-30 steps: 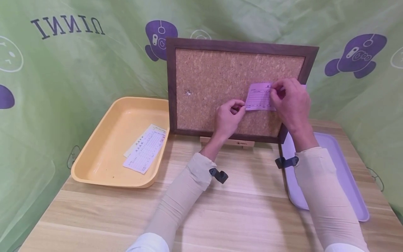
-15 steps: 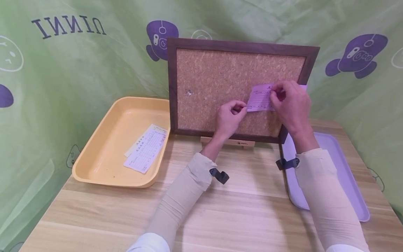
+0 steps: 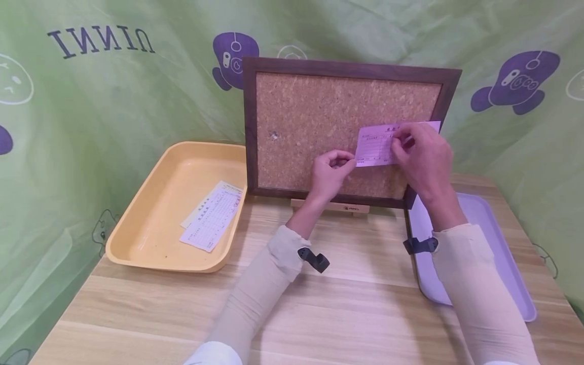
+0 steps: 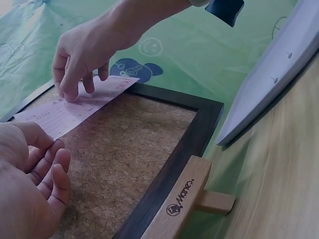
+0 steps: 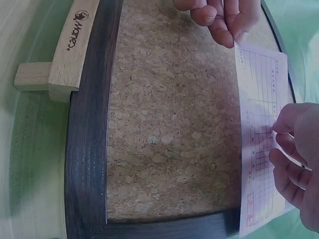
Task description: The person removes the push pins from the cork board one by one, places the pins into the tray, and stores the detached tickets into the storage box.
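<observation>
A pink printed paper slip (image 3: 371, 147) lies across the right part of a framed corkboard (image 3: 310, 116). My left hand (image 3: 330, 172) pinches the slip's lower left corner between thumb and forefinger. Over the slip's middle, my right hand (image 3: 426, 159) has its thumb and forefinger pressed together. A tiny dark point at those fingertips looks like a pin, but the fingers hide most of it. In the right wrist view, the slip (image 5: 259, 99) reaches over the frame's edge at its far end. Lower down, the cork shows beneath both hands.
At the left, a yellow tray (image 3: 150, 238) holds two paper slips (image 3: 212, 215). A lilac tray (image 3: 493, 243) stands at the right, with small pins (image 4: 275, 79) in it. The board leans on a wooden stand (image 3: 337, 208) on the table (image 3: 347, 314).
Both hands have shifted slightly downward with the slip. The slip lies flatter, and more of its heading and right end shows. Trays and board stay put.
</observation>
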`<state>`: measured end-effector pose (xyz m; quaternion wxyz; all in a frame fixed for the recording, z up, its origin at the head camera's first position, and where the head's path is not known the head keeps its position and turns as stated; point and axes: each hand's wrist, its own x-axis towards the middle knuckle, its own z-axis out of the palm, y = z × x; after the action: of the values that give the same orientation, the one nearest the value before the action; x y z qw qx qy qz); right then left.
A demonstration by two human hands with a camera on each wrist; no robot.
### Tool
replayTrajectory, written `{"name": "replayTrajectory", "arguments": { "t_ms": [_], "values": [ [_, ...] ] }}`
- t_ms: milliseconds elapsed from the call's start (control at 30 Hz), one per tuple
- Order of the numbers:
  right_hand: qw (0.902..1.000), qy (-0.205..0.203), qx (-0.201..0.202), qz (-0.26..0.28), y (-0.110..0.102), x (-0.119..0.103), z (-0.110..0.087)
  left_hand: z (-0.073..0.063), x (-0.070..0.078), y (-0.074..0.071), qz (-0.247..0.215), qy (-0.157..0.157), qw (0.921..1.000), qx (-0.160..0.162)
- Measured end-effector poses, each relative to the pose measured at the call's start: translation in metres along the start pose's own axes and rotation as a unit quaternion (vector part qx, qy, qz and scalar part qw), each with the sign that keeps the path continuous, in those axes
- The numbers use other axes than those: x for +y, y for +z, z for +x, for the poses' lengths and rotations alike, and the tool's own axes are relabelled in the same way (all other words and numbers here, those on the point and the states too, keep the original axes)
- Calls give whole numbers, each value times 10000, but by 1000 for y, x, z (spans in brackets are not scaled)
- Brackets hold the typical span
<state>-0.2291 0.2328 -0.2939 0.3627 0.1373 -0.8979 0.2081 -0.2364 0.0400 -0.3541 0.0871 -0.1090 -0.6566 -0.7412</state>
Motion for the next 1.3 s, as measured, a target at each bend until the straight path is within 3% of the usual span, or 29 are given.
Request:
{"name": "replayTrajectory", "arguments": {
  "t_ms": [533, 767, 933, 1067, 1300],
  "values": [
    [9954, -935, 167, -77, -25, 2, -33, -19, 9, -29, -422, -360, 9982, -222],
    [9939, -1023, 406, -32, -35, 5, -47, -36, 14, -43, -378, -498, 9972, -414],
    [9928, -1028, 619, 15, -42, 6, -54, -49, 18, -52, -137, -433, 9974, -566],
    [9927, -1113, 456, -88, -49, 7, -59, -60, 24, -61, -38, -303, 9975, -644],
    [9935, -1118, 133, -168, -56, 7, -68, -76, 40, -77, -343, -346, 9947, -905]
  ]
}}
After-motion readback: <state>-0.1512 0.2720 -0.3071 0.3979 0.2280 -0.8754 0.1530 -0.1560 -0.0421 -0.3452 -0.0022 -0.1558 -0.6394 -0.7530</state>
